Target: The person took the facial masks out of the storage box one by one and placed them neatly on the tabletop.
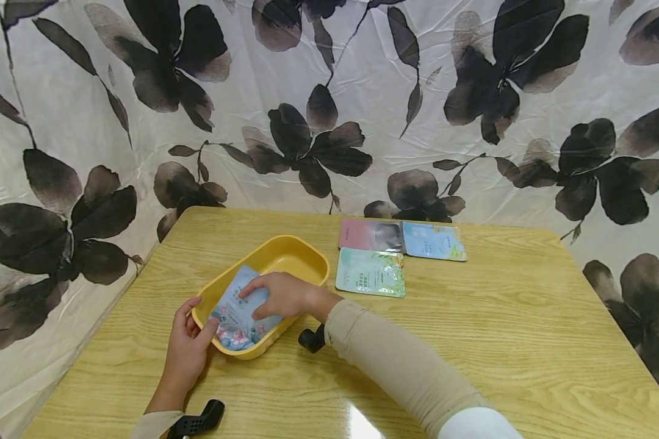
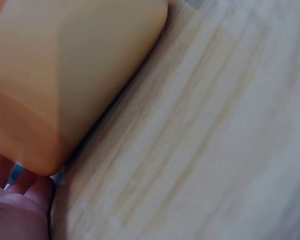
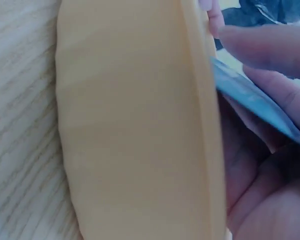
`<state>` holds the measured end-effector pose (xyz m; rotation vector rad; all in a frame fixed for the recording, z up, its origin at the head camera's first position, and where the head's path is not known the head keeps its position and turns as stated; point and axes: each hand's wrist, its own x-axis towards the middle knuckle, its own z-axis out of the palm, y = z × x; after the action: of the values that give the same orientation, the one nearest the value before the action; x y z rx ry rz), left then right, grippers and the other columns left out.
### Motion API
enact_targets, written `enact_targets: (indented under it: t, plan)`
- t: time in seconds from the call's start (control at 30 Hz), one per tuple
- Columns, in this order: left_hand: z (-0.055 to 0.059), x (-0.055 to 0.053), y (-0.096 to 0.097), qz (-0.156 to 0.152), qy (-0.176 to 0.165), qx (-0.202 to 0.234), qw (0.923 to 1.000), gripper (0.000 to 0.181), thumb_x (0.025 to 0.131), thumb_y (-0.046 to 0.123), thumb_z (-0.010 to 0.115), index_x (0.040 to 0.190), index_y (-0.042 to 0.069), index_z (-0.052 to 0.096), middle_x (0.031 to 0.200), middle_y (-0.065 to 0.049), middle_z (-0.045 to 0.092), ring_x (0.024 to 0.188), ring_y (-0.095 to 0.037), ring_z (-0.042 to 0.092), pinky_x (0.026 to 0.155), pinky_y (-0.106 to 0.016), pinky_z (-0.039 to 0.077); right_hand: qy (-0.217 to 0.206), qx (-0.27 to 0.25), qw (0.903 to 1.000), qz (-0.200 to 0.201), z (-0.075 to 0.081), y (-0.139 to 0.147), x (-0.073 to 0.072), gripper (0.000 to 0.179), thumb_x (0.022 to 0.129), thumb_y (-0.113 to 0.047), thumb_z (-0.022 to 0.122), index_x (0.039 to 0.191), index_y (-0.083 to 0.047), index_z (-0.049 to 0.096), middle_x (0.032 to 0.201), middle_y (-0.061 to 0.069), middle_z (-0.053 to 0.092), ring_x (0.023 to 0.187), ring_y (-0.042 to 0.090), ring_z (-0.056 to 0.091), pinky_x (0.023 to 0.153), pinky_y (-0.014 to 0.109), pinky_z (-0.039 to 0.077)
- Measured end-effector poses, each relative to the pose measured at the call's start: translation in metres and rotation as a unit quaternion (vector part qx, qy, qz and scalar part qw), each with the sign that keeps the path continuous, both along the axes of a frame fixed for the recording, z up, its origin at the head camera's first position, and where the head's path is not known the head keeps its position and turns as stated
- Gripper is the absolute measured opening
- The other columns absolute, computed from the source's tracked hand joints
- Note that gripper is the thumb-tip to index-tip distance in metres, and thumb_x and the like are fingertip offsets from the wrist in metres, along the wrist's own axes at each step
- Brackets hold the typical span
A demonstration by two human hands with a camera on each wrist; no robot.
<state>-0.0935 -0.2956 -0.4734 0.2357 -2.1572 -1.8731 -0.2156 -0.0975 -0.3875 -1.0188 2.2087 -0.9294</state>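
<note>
A yellow plastic basin [image 1: 303, 261] stands at the left of the table. My left hand [image 1: 187, 349] grips its near left end, thumb over the rim and fingers along the outer wall. A light blue sheet mask packet [image 1: 235, 310] with pink flowers lies tilted inside the basin. My right hand [image 1: 285, 296] reaches over the near right rim and holds this packet. In the right wrist view, the edge of the packet [image 3: 257, 100] shows between fingers and palm. The left wrist view shows the basin's outer wall [image 2: 90, 65] against the left fingers.
Right of the basin lie three flat packets: a pink and grey one [image 1: 369, 236], a blue one [image 1: 434, 240] and a green one [image 1: 370, 272]. The wooden table [image 1: 505, 317] meets a flower-print cloth [image 1: 395, 122] at the back. Black wrist devices [image 1: 200, 421] sit on the forearms.
</note>
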Motion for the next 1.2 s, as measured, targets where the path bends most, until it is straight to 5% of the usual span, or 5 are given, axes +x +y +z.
enact_targets:
  t: [0.27,0.6,1.2]
  plan:
    - [0.001,-0.001,0.001,-0.001,0.004,0.016,0.9999,0.060,0.104,0.004,0.052,0.151,-0.004,0.017,0.147,-0.030,0.032,0.111,0.005,0.048,0.084,-0.009,0.045,0.041,-0.012,0.9989,-0.018,0.000,0.007,-0.003,0.040,0.089,-0.011,0.075,0.127,-0.024,0.070,0.133,-0.002,0.061,0.105,0.006,0.053,0.086,0.018,0.043]
    - [0.002,-0.001,0.001,0.014,-0.018,-0.011,0.9997,0.060,0.104,0.005,0.052,0.153,-0.001,0.018,0.147,-0.029,0.035,0.112,0.000,0.047,0.085,-0.006,0.043,-0.016,-0.092,0.9938,-0.061,0.005,0.035,-0.015,0.040,0.089,-0.007,0.073,0.127,-0.019,0.070,0.137,-0.001,0.058,0.113,0.012,0.050,0.086,0.023,0.044]
    - [0.002,0.000,0.002,0.013,-0.015,-0.010,0.9997,0.060,0.104,0.004,0.052,0.153,-0.002,0.018,0.147,-0.030,0.035,0.114,-0.002,0.046,0.086,-0.006,0.042,-0.049,-0.167,0.9733,-0.149,0.004,0.095,-0.030,0.041,0.088,-0.009,0.074,0.128,-0.015,0.068,0.132,0.007,0.057,0.094,0.017,0.061,0.081,0.029,0.051]
